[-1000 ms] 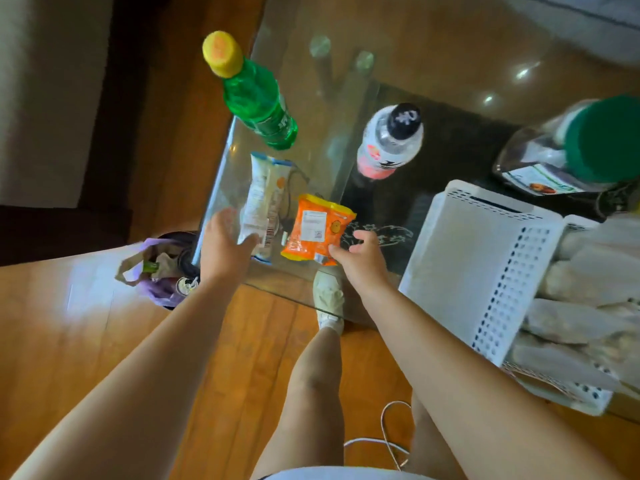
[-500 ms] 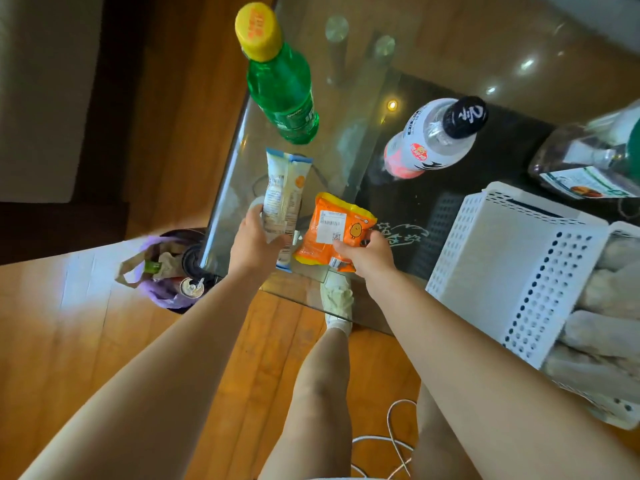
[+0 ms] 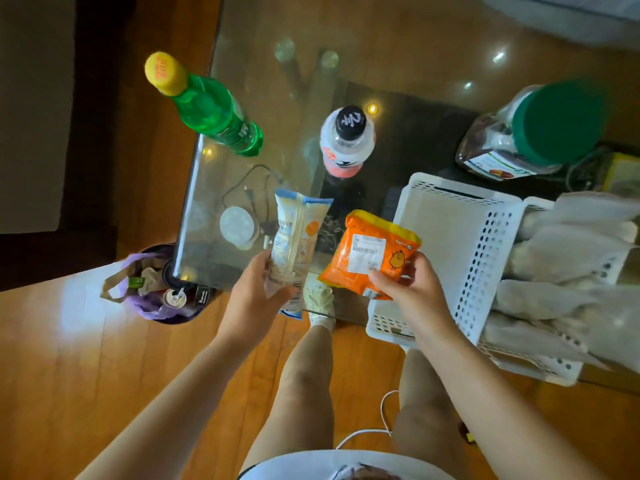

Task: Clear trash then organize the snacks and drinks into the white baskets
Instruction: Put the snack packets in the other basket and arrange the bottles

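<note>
1. The crinkly orange foil snack packet (image 3: 372, 252), light and soft, is pinched at its lower edge by the right hand (image 3: 408, 292) beside the white perforated plastic basket (image 3: 485, 251).
2. The left hand (image 3: 256, 299) grips the slim white-and-blue snack pouch (image 3: 298, 237) over the glass table (image 3: 214, 202)'s near edge; it probably crushes easily.

The near white basket (image 3: 446, 233) lies open-topped just right of the hands. A green bottle (image 3: 214, 116) and a black-capped bottle (image 3: 346, 143) stand beyond, with bare glass between them.

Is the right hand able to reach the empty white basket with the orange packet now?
Probably yes. The right hand grips the orange packet just beside the white basket, whose open top looks unobstructed.
</note>
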The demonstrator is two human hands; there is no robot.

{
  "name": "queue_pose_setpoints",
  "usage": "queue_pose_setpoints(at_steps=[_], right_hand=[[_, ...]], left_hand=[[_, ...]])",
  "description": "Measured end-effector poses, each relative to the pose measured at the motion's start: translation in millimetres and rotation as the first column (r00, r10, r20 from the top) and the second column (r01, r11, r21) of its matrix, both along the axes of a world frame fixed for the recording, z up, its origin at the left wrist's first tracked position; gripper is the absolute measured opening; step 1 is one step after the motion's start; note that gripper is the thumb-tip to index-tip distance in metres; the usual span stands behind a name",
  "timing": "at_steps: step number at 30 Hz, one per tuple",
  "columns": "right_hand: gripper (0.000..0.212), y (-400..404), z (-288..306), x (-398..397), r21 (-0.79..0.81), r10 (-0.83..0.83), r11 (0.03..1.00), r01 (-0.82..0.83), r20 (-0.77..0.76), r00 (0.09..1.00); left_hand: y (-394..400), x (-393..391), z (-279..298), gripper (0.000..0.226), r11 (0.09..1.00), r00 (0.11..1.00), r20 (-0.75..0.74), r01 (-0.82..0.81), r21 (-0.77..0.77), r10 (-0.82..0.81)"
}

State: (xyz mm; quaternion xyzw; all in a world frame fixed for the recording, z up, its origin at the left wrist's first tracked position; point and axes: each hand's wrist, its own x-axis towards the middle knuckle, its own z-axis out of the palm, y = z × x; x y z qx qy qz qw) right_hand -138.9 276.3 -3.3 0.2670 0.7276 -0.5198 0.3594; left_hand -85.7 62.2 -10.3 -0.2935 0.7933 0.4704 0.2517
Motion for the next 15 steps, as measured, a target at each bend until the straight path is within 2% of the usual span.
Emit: queue_pose_setpoints(at_steps=[3, 6, 8, 10, 13, 15], right_hand=[[0.045, 45.9, 16.1, 11.3, 0.028, -0.126, 0.991, 0.128, -0.056, 0.99], [0.05, 83.9, 24.2, 20.5, 0.172, -0.154, 0.969, 0.178, -0.141, 0.978], [0.054, 100.6, 24.9, 24.7, 0.316, -0.04, 0.944, 0.096, -0.177, 0.983], [0.06, 110.0, 22.9, 27.2, 0.453, 0.12, 0.891, -0.021, -0.19, 0.975], [0.078, 111.8, 15.0, 26.4, 0.542, 0.306, 0.824, -0.164, -0.183, 0.934], [0.086, 108.3, 6.6, 22.8, 0.581, 0.383, 0.778, -0.24, -0.136, 0.914]], left_hand=[[48.0, -1.1, 20.2, 0.052, 0.998, 0.999, -0.045, 0.017, 0.055, -0.014], [100.8, -7.8, 29.1, 0.059, 0.996, 0.995, -0.087, 0.056, 0.064, -0.05], [134.3, -14.3, 26.9, 0.068, 0.994, 0.991, -0.087, 0.108, 0.017, -0.107], [162.2, -19.6, 18.6, 0.075, 0.975, 0.978, -0.062, 0.192, -0.109, -0.199], [192.8, -22.2, -0.2, 0.085, 0.895, 0.945, 0.075, 0.326, -0.305, -0.319], [206.6, -23.0, -11.3, 0.087, 0.864, 0.934, 0.154, 0.356, -0.356, -0.321]])
